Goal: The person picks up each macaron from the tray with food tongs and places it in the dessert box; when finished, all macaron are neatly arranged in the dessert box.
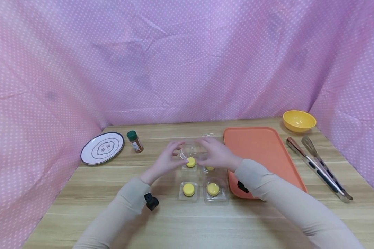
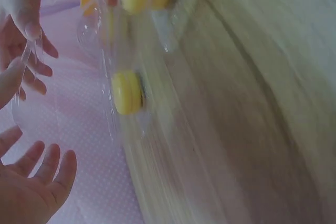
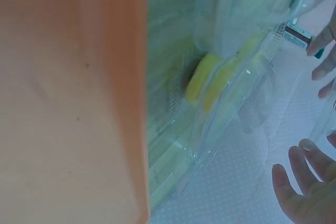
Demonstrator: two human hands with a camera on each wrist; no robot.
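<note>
Between both hands is a clear plastic lid [image 1: 191,148], domed, held up over a yellow macaron [image 1: 190,162] in the back left of the clear boxes. My left hand [image 1: 166,159] grips the lid's left side with thumb and fingers curved. From the other side my right hand [image 1: 217,154] holds its right edge. Partly hidden under the right hand sits another macaron [image 1: 210,168]. Nearer the front, a macaron [image 1: 188,190] rests in an uncovered clear base, and beside it one more macaron [image 1: 213,189] lies under a clear dome.
An orange tray [image 1: 252,145] lies right of the boxes, under the right forearm. Beyond it are two pairs of tongs [image 1: 318,169] and a yellow bowl [image 1: 299,121]. Far left stand a white plate [image 1: 93,148] and a green-capped spice bottle [image 1: 135,141]. A pink dotted curtain [image 1: 187,69] hangs behind.
</note>
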